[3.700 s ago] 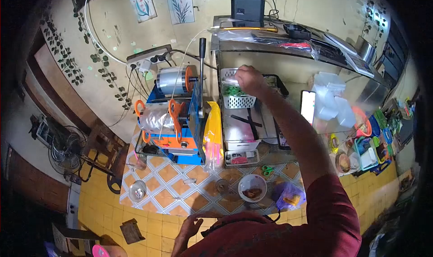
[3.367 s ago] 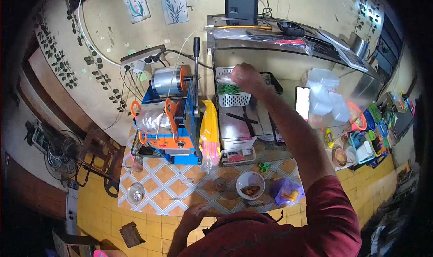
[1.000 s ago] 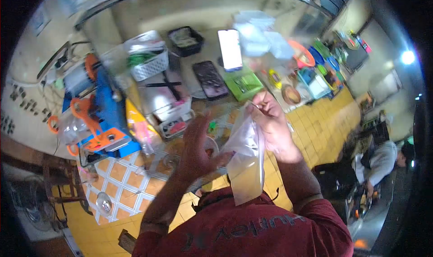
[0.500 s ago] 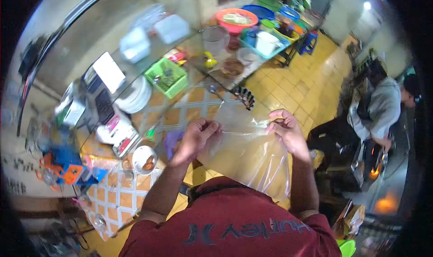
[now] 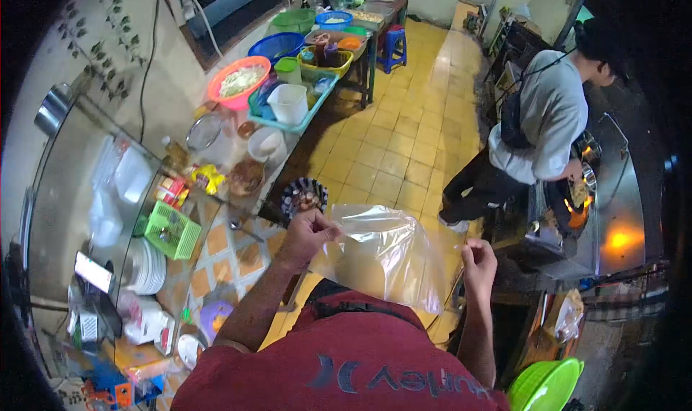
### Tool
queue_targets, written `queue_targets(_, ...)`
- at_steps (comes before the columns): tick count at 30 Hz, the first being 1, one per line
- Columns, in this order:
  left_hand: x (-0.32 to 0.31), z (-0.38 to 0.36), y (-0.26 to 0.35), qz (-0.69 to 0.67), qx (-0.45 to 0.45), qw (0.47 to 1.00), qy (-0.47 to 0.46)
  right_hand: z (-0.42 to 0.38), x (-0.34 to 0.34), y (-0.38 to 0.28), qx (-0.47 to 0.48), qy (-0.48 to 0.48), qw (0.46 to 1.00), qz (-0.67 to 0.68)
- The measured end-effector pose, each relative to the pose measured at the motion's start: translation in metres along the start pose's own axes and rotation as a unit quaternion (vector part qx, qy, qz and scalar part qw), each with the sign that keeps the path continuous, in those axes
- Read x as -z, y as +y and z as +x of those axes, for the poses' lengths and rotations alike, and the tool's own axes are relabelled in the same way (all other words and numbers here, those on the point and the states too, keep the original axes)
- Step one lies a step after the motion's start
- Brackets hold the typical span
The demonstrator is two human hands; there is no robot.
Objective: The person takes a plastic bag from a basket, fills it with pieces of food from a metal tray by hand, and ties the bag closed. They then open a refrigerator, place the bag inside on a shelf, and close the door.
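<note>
Your left hand (image 5: 304,239) and right hand (image 5: 479,264), fingertips pinched closed, grip the clear plastic bag (image 5: 386,259) at opposite sides; gentle, even tension suits it.

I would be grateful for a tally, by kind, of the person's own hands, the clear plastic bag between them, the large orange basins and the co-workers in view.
Own hands: 2, the left hand and the right hand
Clear plastic bag: 1
Large orange basin: 1
Co-worker: 1
Total: 5
</note>
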State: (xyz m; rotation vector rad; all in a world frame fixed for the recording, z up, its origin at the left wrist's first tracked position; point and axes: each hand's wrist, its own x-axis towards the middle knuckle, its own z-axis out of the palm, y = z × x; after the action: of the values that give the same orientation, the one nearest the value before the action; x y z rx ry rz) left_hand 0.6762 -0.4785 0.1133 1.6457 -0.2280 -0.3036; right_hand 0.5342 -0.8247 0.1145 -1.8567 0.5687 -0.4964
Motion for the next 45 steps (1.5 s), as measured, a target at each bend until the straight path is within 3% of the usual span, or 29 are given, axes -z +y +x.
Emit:
queue_targets(2, -0.021, 0.036, -0.002, -0.006, -0.035, 0.999, 0.005, 0.013, -0.001, -0.038, 0.044, 0.006, 0.998, 0.045)
queue_targets(4, -0.045, 0.078, -0.016, -0.018, -0.049, 0.999, -0.011, 0.033, -0.012, -0.070, 0.120, -0.088, 0.989, -0.021)
queue_targets(6, -0.074, 0.121, -0.019, -0.169, -0.005, 0.980, -0.102, 0.063, -0.039, -0.106, 0.098, -0.217, 0.966, -0.102)
queue_targets(7, -0.086, 0.143, -0.016, -0.175, -0.012, 0.979, -0.102, 0.084, -0.055, -0.122, 0.113, -0.252, 0.930, -0.243)
queue_targets(8, -0.097, 0.163, -0.011, -0.164, -0.005, 0.978, -0.133, 0.104, -0.070, -0.128, 0.147, -0.258, 0.917, -0.268)
queue_targets(10, -0.113, 0.206, 0.006, -0.155, -0.007, 0.974, -0.165, 0.154, -0.100, -0.124, 0.145, -0.270, 0.923, -0.234)
queue_targets(11, -0.119, 0.223, 0.016, -0.215, -0.002, 0.960, -0.178, 0.182, -0.111, -0.122, 0.147, -0.269, 0.922, -0.238)
queue_targets(14, -0.119, 0.282, 0.016, -0.313, 0.032, 0.919, -0.238, 0.252, -0.144, -0.114, 0.063, -0.299, 0.933, -0.192)
queue_targets(17, -0.114, 0.348, 0.005, -0.185, 0.037, 0.949, -0.252, 0.306, -0.160, -0.100, 0.128, -0.299, 0.935, -0.142)
queue_targets(19, -0.107, 0.385, 0.016, -0.109, 0.007, 0.968, -0.224, 0.346, -0.161, -0.082, 0.159, -0.199, 0.955, -0.155)
queue_targets(20, -0.101, 0.405, 0.023, -0.102, 0.010, 0.969, -0.225, 0.370, -0.157, -0.070, 0.102, -0.154, 0.971, -0.151)
queue_targets(22, -0.085, 0.442, 0.045, 0.196, -0.114, 0.966, -0.126, 0.425, -0.149, -0.054, 0.090, -0.032, 0.988, -0.118)
queue_targets(24, -0.089, 0.485, 0.037, 0.204, -0.062, 0.970, -0.116, 0.465, -0.164, -0.063, 0.097, -0.042, 0.985, -0.134)
queue_targets(27, -0.124, 0.545, 0.029, 0.157, -0.151, 0.975, 0.040, 0.528, -0.197, -0.053, 0.187, -0.112, 0.966, -0.138)
queue_targets(30, -0.142, 0.602, 0.025, 0.223, -0.154, 0.962, 0.034, 0.611, -0.225, -0.047, 0.253, -0.190, 0.938, -0.141)
queue_targets(31, -0.146, 0.616, 0.031, 0.211, -0.206, 0.955, 0.031, 0.647, -0.235, -0.035, 0.250, -0.147, 0.946, -0.144)
queue_targets(32, -0.148, 0.624, 0.041, 0.217, -0.202, 0.954, 0.036, 0.680, -0.241, -0.031, 0.248, -0.104, 0.952, -0.148)
queue_targets(34, -0.152, 0.649, 0.064, 0.232, -0.229, 0.944, 0.052, 0.748, -0.244, -0.048, 0.109, -0.086, 0.974, -0.181)
queue_targets(35, -0.157, 0.665, 0.063, 0.189, -0.166, 0.964, 0.091, 0.783, -0.254, -0.025, 0.095, -0.154, 0.966, -0.184)
queue_targets(36, -0.158, 0.685, 0.063, 0.186, -0.167, 0.963, 0.097, 0.801, -0.258, -0.033, 0.101, -0.157, 0.965, -0.186)
queue_targets(37, -0.155, 0.703, 0.059, 0.165, -0.080, 0.979, 0.085, 0.814, -0.263, -0.045, 0.012, -0.309, 0.951, 0.010)
queue_targets(38, -0.151, 0.718, 0.051, 0.141, 0.009, 0.988, 0.070, 0.823, -0.269, -0.054, -0.084, -0.439, 0.871, 0.203)
queue_targets(40, -0.140, 0.752, 0.014, 0.114, 0.006, 0.993, 0.021, 0.837, -0.288, -0.063, -0.133, -0.490, 0.809, 0.295)
queue_targets(42, -0.132, 0.786, -0.012, -0.184, 0.052, 0.981, -0.013, 0.849, -0.296, -0.060, -0.151, -0.575, 0.727, 0.343)
queue_targets(43, -0.132, 0.805, 0.010, -0.332, 0.121, 0.935, 0.026, 0.856, -0.302, -0.050, -0.175, -0.598, 0.713, 0.321)
queue_targets(44, -0.128, 0.823, 0.026, -0.337, 0.119, 0.933, 0.030, 0.873, -0.311, -0.026, -0.188, -0.700, 0.604, 0.332)
queue_targets(45, -0.123, 0.842, 0.038, -0.446, 0.151, 0.882, -0.009, 0.889, -0.325, 0.000, -0.208, -0.748, 0.551, 0.306)
